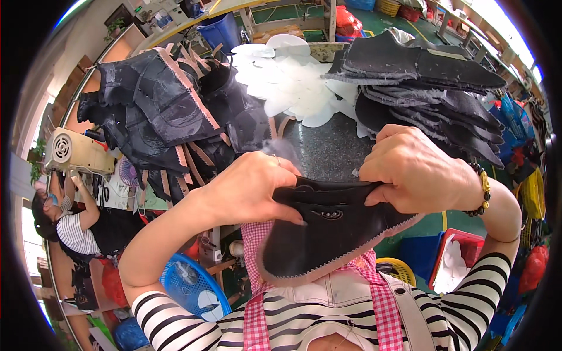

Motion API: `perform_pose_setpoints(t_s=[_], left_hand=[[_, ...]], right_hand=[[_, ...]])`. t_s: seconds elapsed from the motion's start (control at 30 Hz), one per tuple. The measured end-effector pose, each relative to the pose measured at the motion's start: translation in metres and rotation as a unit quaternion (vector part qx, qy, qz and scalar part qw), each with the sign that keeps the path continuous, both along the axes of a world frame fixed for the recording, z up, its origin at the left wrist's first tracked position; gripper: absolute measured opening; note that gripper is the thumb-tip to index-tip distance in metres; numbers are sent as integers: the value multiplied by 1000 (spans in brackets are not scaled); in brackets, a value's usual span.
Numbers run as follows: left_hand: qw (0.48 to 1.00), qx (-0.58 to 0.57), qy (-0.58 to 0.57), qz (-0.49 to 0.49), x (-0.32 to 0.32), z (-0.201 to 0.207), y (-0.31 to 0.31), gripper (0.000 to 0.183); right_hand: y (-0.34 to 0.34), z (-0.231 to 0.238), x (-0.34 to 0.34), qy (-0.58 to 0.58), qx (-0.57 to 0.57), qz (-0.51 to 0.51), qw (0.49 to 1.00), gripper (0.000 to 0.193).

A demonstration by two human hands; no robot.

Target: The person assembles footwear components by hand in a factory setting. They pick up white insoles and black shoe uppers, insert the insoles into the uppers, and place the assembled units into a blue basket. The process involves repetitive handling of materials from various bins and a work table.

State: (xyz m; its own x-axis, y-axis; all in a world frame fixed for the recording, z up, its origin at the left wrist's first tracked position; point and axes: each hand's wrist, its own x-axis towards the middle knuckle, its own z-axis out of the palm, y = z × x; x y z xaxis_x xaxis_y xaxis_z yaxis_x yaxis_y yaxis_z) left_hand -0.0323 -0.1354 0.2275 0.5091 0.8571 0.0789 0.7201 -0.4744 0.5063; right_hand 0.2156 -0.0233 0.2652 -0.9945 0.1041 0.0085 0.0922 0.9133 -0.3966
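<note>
On the speckled worktop (328,153), white pieces (287,82) lie at twelve o'clock while left hand (249,184) and right hand (415,169), fingers closed, pinch a black zigzag-edged piece (316,240).

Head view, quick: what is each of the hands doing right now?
Left hand: closed, holding the black shoe upper by its far edge.
Right hand: closed, holding the same edge farther right.
</note>
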Motion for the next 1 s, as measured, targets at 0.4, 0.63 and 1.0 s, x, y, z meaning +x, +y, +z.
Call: perform_pose_setpoints(t_s=[0.4,0.63,1.0], left_hand=[[974,146,82,153,6,10,-26,39],[961,73,44,262,-6,26,-54,30],[968,78,-81,223,-13,13,-46,30]], right_hand=[[23,-7,-44,77,106,94,987,19],[-1,-33,-81,203,-12,95,974,16],[-13,-52,-77,286,-88,46,953,23]])
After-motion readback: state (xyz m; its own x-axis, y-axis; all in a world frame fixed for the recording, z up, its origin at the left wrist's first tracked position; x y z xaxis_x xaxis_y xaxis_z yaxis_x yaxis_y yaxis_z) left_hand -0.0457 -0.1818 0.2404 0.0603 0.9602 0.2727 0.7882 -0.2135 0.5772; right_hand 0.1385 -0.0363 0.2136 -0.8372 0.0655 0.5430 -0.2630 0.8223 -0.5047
